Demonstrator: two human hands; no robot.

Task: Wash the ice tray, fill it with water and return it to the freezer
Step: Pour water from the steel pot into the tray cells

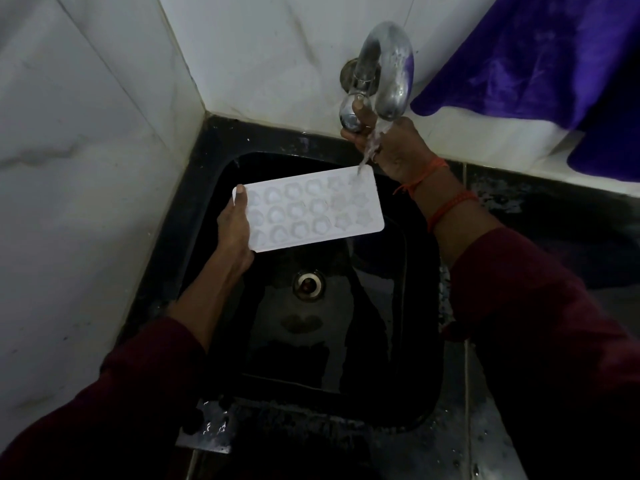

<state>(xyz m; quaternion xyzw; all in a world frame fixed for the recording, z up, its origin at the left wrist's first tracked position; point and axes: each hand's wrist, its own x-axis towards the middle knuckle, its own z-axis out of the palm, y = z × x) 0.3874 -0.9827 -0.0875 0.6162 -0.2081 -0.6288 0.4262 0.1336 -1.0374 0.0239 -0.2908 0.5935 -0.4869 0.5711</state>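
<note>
Tray [311, 209] over black sink [415, 323]; wet counter [491, 427], marble walls [86, 133].

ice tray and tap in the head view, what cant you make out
All head view.
- ice tray: left end under the left hand, underside faces away.
- tap knob: partly covered by the right hand.
- purple cloth: cut by the right edge.
- sink floor: too dark.

L grip [235, 233] low, clamped; R grip [391, 147] raised, fingers pinching.
</note>
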